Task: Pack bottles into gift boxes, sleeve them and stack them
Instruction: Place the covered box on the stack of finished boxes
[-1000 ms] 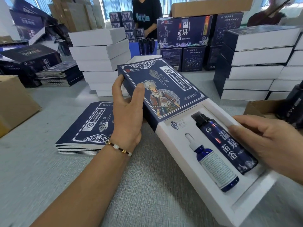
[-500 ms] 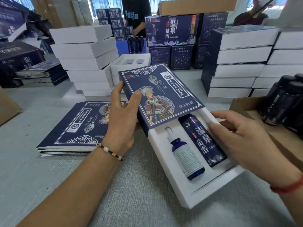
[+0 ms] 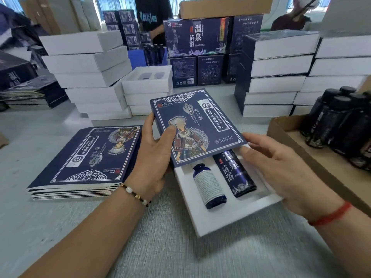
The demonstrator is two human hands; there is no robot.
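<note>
**Sleeving step half done at a crowded packing desk**

Grey felt covers the desk [image 3: 180,255], and white box stacks [image 3: 86,73] rise beyond the hands, with sleeved ones piled beyond the right hand [image 3: 281,173]. Between the two hands lies the white gift box [image 3: 202,223], its near half showing. A small blue dropper bottle [image 3: 208,187] and a taller dark bottle [image 3: 234,173] sit side by side in its insert. The printed blue sleeve [image 3: 192,129] covers the far half of the box.

The left hand [image 3: 154,157] grips the sleeve's left edge, thumb on the printed face and fingers curled round the side. The right hand rests along the box's right side with fingers nearly straight, their tips at the sleeve's mouth; it seems to steady and push rather than clasp.

Judging by this, packing is finished for this box and sleeving is the step in hand. The next move calls for keeping box and sleeve square, so the corners do not catch, and closing the remaining half. A pile of flat sleeves [image 3: 84,163] waits just left of the left hand, and a carton of dark bottles [image 3: 341,127] stands beyond the right hand.
</note>
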